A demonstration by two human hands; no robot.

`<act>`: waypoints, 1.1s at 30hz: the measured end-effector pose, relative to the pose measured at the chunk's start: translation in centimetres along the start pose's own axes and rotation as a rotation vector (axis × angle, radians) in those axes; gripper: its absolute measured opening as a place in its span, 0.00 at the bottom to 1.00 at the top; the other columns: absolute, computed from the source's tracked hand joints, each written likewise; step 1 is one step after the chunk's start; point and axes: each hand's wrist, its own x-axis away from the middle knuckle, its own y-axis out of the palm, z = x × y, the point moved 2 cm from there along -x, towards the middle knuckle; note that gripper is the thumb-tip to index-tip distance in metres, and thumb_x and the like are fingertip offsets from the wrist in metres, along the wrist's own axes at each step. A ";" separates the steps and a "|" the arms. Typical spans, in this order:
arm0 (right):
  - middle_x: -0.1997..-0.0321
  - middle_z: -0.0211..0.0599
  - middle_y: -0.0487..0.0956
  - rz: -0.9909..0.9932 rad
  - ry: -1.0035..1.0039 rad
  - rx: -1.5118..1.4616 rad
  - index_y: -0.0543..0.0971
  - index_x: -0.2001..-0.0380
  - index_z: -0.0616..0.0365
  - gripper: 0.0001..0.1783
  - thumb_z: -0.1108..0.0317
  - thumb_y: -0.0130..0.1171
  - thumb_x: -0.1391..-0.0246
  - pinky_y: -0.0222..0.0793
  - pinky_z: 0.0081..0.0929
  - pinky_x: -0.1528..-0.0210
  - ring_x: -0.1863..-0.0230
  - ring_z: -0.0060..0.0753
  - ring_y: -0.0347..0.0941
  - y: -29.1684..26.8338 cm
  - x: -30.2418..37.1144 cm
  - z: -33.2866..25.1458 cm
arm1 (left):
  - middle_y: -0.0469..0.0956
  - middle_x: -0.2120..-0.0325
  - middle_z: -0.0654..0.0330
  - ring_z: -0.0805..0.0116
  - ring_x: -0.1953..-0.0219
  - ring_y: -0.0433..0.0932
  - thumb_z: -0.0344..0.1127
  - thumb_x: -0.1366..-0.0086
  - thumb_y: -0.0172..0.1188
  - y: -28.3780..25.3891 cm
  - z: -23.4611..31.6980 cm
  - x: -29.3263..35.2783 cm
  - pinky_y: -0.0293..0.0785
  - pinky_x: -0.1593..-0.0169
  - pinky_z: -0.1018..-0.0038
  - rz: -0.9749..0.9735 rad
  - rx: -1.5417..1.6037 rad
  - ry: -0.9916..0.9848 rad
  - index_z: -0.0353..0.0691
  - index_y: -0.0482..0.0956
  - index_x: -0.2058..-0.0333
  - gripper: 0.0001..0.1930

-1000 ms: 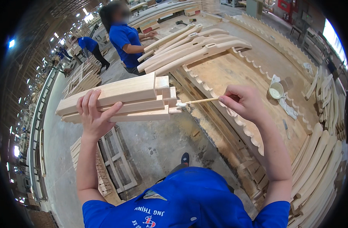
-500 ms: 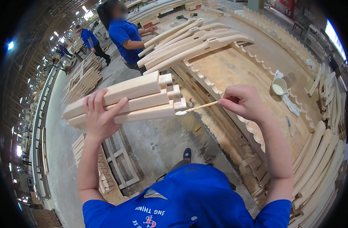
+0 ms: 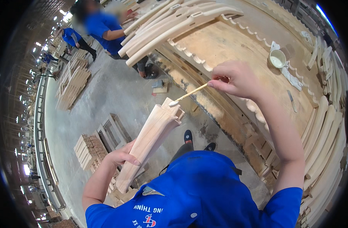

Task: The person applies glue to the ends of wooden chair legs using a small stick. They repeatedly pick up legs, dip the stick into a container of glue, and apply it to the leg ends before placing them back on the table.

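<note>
My left hand (image 3: pixel 125 155) is wrapped round a small bundle of pale wooden pieces (image 3: pixel 147 140), tilted with its tenon ends up and away from me. Between the thumb and fingers of my right hand (image 3: pixel 231 80) is a thin wooden stick (image 3: pixel 195 91). White paste, which looks like glue, coats the stick's lower tip, and that tip touches a tenon at the top of the bundle. The wood hides most of my left fingers. On the bench to the right stands a round white cup (image 3: pixel 277 59) with whitish liquid in it.
A workbench (image 3: pixel 234 45) with a scalloped edge strip runs along the right. A knife-like tool (image 3: pixel 292 100) and a crumpled white cloth (image 3: pixel 293 79) lie on it. Curved wooden parts (image 3: pixel 181 28) overhang its far end beside a co-worker (image 3: pixel 105 30). Stacked wood (image 3: pixel 88 152) sits on the floor at left.
The bundle has swung from nearly level to steeply tilted and come nearer my body. My right hand has moved slightly up and left, its stick tip now on a tenon's upper face.
</note>
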 end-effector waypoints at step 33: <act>0.82 0.33 0.75 -0.143 -0.150 0.151 0.74 0.79 0.52 0.14 0.54 0.56 0.49 0.67 0.37 0.73 0.75 0.40 0.74 4.1 -0.1 -0.6 | 0.67 0.45 0.52 0.60 0.43 0.65 0.37 0.69 0.71 -2.9 -3.0 0.0 0.57 0.40 0.71 -0.071 0.241 -0.081 0.33 0.58 0.39 0.53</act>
